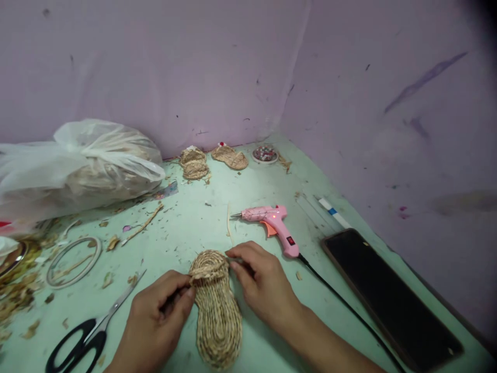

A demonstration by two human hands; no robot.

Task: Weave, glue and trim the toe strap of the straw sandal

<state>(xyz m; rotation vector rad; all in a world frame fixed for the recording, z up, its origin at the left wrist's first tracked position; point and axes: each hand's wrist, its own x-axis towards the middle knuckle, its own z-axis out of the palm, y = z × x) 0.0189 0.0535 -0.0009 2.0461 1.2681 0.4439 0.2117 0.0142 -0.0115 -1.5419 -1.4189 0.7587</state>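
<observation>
A small woven straw slipper (218,321) lies sole-down on the table, its toe end pointing away from me. Across the toe part runs a braided straw strap (207,270). My left hand (159,311) pinches the strap's left end at the slipper's edge between thumb and bent fingers. On the other side, my right hand (262,280) has thumb and index finger closed at the right edge, by the strap's right end. Just beyond that hand, a pink glue gun (272,220) rests on its side. Black-handled scissors (95,329) lie left of my left hand.
A stuffed white plastic bag (85,171) sits at the back left. Two finished-looking straw slippers (194,163) and a dish of beads (265,154) stand by the wall. A tape ring (73,262) lies left, a phone (392,295) right. The glue gun's cord (345,305) crosses the right side.
</observation>
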